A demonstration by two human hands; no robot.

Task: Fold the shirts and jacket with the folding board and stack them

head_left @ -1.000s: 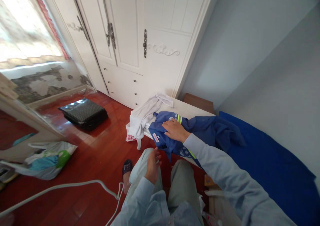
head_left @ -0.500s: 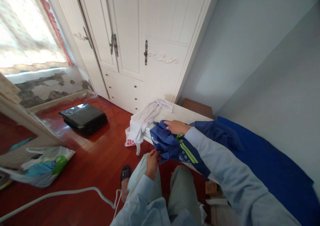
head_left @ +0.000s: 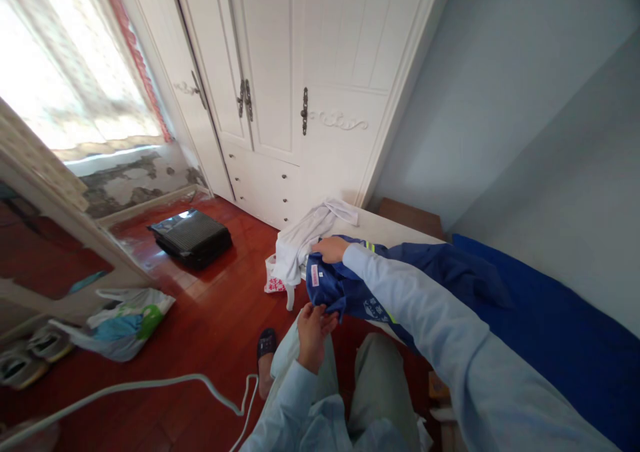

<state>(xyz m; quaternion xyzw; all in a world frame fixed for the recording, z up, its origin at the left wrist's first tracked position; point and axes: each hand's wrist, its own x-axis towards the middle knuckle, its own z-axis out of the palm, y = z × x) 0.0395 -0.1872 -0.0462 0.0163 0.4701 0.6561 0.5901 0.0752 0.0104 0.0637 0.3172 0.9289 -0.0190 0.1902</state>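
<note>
A dark blue work jacket (head_left: pixel 360 292) with yellow-green reflective strips and white lettering lies along a narrow white board (head_left: pixel 395 229). Its collar end is turned toward the left, where a small pinkish-white label shows inside. My left hand (head_left: pixel 313 332) pinches the near edge of the collar, just off the board's front side. At the far edge of the collar, my right hand (head_left: pixel 331 249) is closed on the cloth, its fingertips partly hidden. Beyond the jacket, a white garment (head_left: pixel 300 235) hangs over the board's left end.
A white wardrobe (head_left: pixel 270 65) stands behind the board. On the red wooden floor lie a black box-like case (head_left: pixel 193 239), a plastic bag (head_left: pixel 125 329) with cloth inside, and shoes (head_left: pixel 30 359). A pale hose (head_left: pixel 150 379) crosses the floor. Blue fabric (head_left: pixel 540 319) spreads at right.
My right hand has shifted to the collar's far edge, and the collar is opened out so its label shows. My left hand still holds the near edge. The view has turned slightly left.
</note>
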